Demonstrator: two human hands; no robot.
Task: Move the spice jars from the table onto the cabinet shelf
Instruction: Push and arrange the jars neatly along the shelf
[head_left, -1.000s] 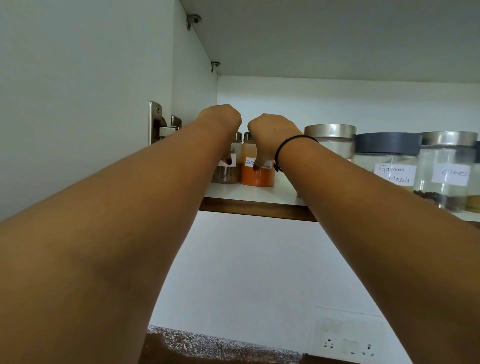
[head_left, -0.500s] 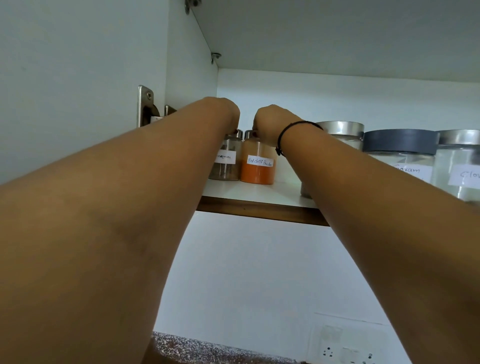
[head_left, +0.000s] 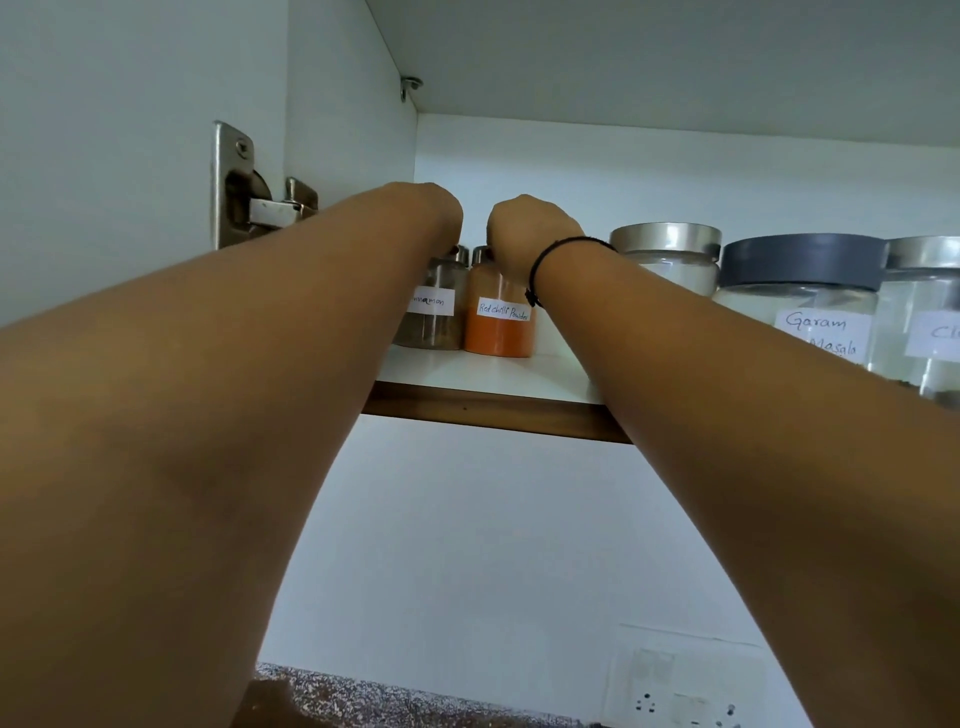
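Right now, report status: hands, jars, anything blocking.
Left hand at cinnamon jar lid, right hand at red chilli powder jar lid; fingers hidden. Both upright on shelf. Steel-lidded jar to their right, apart.

My white wood-edged shelf (head_left: 493, 374) is carrying an orange chilli-powder jar (head_left: 498, 332), a brown cinnamon jar (head_left: 436, 325) standing just left of it.

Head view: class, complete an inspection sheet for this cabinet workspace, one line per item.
Surface: white cabinet shelf with a wooden front edge.
Job's things: cinnamon jar and red chilli powder jar, upright side by side at the shelf's left end.
Clutter: silver-lidded jar, Garam Masala jar, further jar at the right edge.
Hands: left hand at the cinnamon jar's top, right hand at the chilli jar's top; fingers hidden.
Cables: nothing seen.
Surroundings: door hinge, wall socket, speckled countertop below.
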